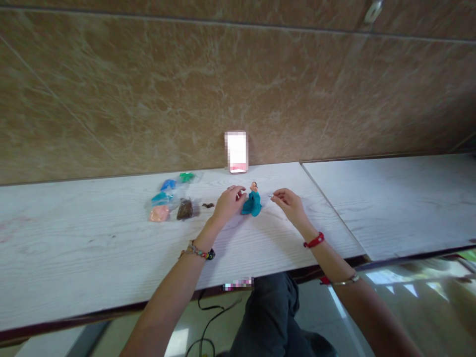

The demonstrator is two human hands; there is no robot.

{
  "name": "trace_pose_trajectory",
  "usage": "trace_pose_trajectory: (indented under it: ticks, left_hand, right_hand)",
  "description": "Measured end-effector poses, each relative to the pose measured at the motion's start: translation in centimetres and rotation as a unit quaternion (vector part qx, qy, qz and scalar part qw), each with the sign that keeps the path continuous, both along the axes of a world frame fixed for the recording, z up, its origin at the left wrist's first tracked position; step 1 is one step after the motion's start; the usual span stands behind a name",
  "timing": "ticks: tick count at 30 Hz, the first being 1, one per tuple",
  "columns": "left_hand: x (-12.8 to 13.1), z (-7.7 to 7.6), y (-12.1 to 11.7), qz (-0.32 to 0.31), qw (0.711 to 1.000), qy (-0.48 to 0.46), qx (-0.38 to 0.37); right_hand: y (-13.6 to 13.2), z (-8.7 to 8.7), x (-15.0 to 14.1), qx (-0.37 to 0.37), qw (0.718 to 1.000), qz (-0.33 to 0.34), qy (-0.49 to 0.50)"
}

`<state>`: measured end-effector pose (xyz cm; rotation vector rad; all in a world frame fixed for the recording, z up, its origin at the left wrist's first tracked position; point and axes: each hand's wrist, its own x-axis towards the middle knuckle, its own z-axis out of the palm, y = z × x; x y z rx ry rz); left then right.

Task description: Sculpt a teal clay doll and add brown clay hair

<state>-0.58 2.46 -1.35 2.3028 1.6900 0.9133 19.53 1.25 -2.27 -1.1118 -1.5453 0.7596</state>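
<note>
A small clay figurine (253, 202) in a flowing teal dress, with dark hair, stands upright on the white table. Close at its left side is my left hand (228, 202), fingers bent and a little apart; whether a fingertip touches the dress is hard to tell. My right hand (288, 202) hovers to the right of the figurine, apart from it. Its thumb and fingers pinch a thin, dark, sliver-like piece (269, 196), too small to name. A little strip of dark brown clay (208, 205) lies left of my left hand.
Bags of clay lie to the left: brown (185, 209), peach (159, 213), light blue (162, 199), blue (168, 185) and green (186, 177). A phone with a bright screen (237, 151) leans on the tiled wall. The white table (111, 267) ends near my legs; cables (203, 327) hang below.
</note>
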Motion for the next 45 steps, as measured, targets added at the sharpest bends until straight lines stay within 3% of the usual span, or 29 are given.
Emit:
trace_pose_trajectory:
  ticks: [5,12,19,25,35,45]
  left_hand:
    - [0.2,-0.1,0.1,-0.009,0.994,-0.108,0.031]
    - [0.6,0.4,-0.1,-0.022,0.98,-0.194,0.045]
    - [1.7,0.6,0.2,-0.048,0.976,-0.204,0.058]
    - [2.0,0.8,-0.2,-0.04,0.978,-0.196,0.062]
    - [2.6,1.2,-0.1,-0.04,0.979,-0.192,0.063]
    - [2.8,1.3,-0.1,-0.038,0.98,-0.184,0.059]
  right_hand:
    - [1.8,2.1,-0.9,0.144,0.986,0.007,-0.082]
    - [2.5,1.6,-1.8,0.257,0.952,0.018,-0.167]
    - [2.5,2.1,-2.4,0.249,0.948,0.023,-0.196]
    - [2.4,2.3,-2.4,0.218,0.95,0.026,-0.224]
    - [2.7,2.3,-2.5,0.241,0.932,0.018,-0.27]
    - [2.6,2.7,-2.7,0.218,0.936,0.014,-0.277]
